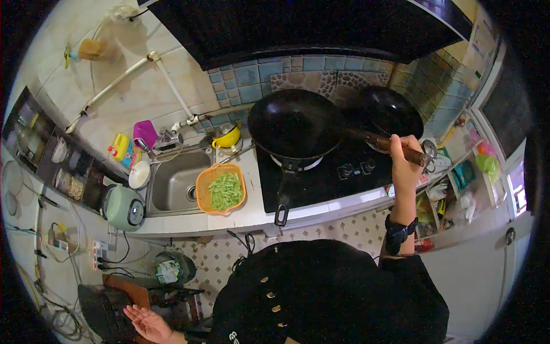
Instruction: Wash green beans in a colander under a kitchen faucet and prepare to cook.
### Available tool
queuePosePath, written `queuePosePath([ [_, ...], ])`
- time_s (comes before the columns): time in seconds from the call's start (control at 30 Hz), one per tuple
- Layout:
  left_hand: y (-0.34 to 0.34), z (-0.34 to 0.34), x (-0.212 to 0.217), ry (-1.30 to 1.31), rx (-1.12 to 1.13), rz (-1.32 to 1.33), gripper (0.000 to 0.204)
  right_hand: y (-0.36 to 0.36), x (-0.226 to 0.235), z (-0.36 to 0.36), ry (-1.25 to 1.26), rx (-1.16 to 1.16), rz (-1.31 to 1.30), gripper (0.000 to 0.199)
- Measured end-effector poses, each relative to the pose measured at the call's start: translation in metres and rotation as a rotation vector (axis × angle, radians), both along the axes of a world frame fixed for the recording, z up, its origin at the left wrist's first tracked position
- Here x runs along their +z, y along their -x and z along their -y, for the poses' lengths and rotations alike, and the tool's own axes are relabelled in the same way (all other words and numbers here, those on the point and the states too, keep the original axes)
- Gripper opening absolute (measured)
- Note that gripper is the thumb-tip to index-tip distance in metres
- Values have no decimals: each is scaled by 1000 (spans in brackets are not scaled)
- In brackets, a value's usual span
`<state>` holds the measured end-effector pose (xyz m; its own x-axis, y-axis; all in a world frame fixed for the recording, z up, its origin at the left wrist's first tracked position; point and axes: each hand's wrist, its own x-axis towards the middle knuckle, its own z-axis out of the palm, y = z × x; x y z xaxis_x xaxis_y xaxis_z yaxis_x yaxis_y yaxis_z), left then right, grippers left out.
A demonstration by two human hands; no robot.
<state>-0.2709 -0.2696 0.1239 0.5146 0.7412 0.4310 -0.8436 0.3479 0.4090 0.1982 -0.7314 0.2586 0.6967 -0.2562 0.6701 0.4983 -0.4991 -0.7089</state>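
My right hand (405, 160) is closed round the brown wooden handle (378, 141) of a black wok (295, 123) over the left burner. Under this wok, a black handle with a looped end (282, 198) points toward me; I cannot tell whether it belongs to the same wok or to another pan. On the right side of the hob, a second dark pan (389, 112) stands partly behind the wooden handle. At the lower left, my left hand (150, 325) is open with its fingers stretched out. It holds nothing and is near a dark chair (94, 307).
An orange basket of cut green beans (221, 186) overlaps the right edge of the sink (166, 192). A green rice cooker (123, 207) stands left of it. Behind are a yellow pot (227, 136) and a yellow bottle (121, 149). The range hood (309, 28) overhangs the hob (332, 183).
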Motion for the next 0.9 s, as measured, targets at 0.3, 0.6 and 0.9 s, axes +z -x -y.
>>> queuePosePath([
  [0.3, -5, 0, 2, -76, -48, -9, 47, 10, 5, 0, -232, 288, -137, 7],
  [0.6, -6, 1, 5, -168, -78, -51, 46, 10, 0, 0, -139, 308, -72, 11],
  [0.9, 3, 0, 4, -107, -24, -70, 46, 8, -7, -5, -118, 163, 32, 10],
])
